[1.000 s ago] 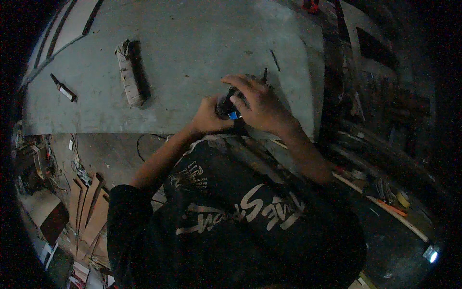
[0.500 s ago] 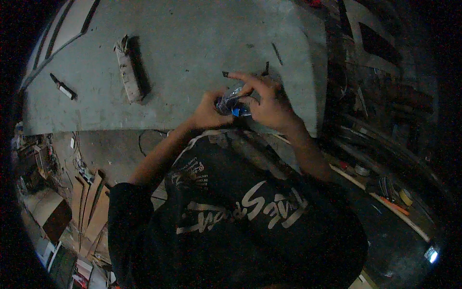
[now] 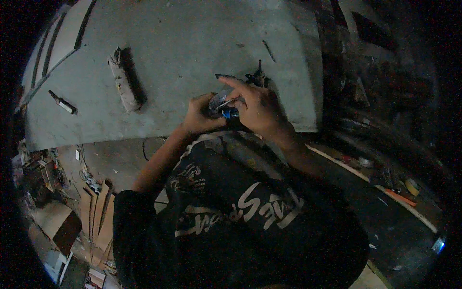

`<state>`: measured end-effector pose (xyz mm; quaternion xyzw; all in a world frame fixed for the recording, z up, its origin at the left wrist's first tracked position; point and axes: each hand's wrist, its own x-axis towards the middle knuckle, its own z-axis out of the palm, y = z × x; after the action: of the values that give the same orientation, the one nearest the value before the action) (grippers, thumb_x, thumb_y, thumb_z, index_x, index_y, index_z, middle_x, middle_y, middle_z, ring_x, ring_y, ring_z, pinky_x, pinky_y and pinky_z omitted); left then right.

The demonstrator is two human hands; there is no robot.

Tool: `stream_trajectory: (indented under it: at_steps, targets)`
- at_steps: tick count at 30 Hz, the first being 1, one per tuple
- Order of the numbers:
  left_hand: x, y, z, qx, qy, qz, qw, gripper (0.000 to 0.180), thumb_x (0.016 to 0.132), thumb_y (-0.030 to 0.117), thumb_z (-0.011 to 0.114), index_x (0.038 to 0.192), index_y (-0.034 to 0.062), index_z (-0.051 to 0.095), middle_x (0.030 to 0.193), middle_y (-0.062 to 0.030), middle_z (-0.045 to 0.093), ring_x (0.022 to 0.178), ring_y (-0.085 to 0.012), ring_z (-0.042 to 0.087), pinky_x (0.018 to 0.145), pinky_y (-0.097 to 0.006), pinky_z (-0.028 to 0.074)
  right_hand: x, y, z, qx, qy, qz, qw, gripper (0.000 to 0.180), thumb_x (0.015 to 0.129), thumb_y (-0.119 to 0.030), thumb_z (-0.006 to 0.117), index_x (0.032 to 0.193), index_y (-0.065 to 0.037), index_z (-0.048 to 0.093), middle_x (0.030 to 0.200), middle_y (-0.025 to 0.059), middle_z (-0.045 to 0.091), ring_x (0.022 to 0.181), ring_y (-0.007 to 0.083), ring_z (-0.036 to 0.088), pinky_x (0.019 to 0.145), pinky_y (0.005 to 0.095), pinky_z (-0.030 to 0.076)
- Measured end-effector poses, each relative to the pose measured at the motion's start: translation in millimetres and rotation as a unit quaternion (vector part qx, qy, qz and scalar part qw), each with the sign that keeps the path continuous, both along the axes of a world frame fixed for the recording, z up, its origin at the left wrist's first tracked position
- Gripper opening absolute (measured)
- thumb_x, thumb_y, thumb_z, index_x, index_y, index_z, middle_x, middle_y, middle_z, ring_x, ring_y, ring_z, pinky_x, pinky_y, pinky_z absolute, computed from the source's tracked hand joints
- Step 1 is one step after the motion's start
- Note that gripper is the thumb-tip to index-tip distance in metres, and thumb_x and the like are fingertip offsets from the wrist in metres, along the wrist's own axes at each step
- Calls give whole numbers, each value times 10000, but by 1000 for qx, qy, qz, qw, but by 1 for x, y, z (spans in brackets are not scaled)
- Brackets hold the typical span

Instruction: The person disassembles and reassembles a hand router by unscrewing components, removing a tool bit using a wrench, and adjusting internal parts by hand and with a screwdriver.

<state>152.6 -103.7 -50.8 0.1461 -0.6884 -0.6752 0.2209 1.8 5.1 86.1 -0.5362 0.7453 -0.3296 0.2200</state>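
Both my hands meet at the near edge of a grey worktable [image 3: 192,43]. My left hand [image 3: 198,115] grips a small clear, shiny object with a blue part [image 3: 222,106] from the left. My right hand [image 3: 257,108] closes over the same object from the right, with the index finger stretched across its top. What the object is cannot be made out. A few small dark parts [image 3: 256,77] lie on the table just beyond my right hand.
A long pale block-like tool [image 3: 122,84] lies on the table to the left. A small dark tool with a light tip [image 3: 62,102] sits near the left edge. A thin dark rod [image 3: 268,50] lies further back. Cluttered shelves [image 3: 385,96] stand to the right, cardboard and boxes [image 3: 72,216] on the floor at lower left.
My hands have stayed together on the small object and shifted slightly in the view. My right fingers have moved across its top, showing more of the clear part.
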Motion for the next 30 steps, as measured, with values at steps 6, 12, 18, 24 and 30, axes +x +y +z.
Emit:
stream_trajectory:
  at_steps: [6, 12, 18, 24, 30]
  targets:
    - [3, -4, -17, -4, -9, -1, 1000, 515, 628, 274, 876, 971, -21, 630, 860, -57, 650, 804, -96, 571, 703, -299, 509, 10, -3, -2, 22, 12, -7, 1000, 588, 785, 105, 580, 1329, -117, 571, 975, 129, 726, 876, 294, 708, 764, 391, 551]
    - [10, -2, -3, 24, -3, 10, 1000, 560, 656, 257, 880, 1056, -28, 611, 935, -73, 668, 872, -128, 606, 765, -318, 526, -26, 0, -28, -71, -170, 61, 981, 539, 820, 45, 653, 1331, -98, 558, 1054, 60, 729, 767, 106, 632, 697, 262, 505]
    - [17, -19, -67, 24, 104, 264, 959, 540, 715, 145, 840, 1149, -35, 575, 1042, -102, 660, 959, -192, 641, 854, -354, 535, -79, -27, -70, -31, -74, -90, 993, 553, 858, -49, 698, 1380, -115, 525, 1131, 119, 671, 878, 177, 635, 807, 335, 511]
    - [6, -35, -56, 13, 94, 314, 945, 484, 730, 35, 780, 1159, -30, 566, 1046, -107, 657, 974, -211, 652, 857, -354, 543, -63, -28, -181, 90, 132, -39, 986, 608, 852, -97, 705, 1419, -120, 485, 1233, 188, 608, 1081, 361, 567, 976, 499, 432]
    - [10, -32, -50, -19, 124, 332, 935, 479, 756, 14, 756, 1187, -14, 548, 1044, -98, 653, 954, -205, 662, 882, -356, 548, -55, -57, -167, 181, 119, -11, 976, 664, 858, -6, 642, 1471, -102, 407, 1145, 196, 632, 1038, 363, 570, 964, 482, 439]
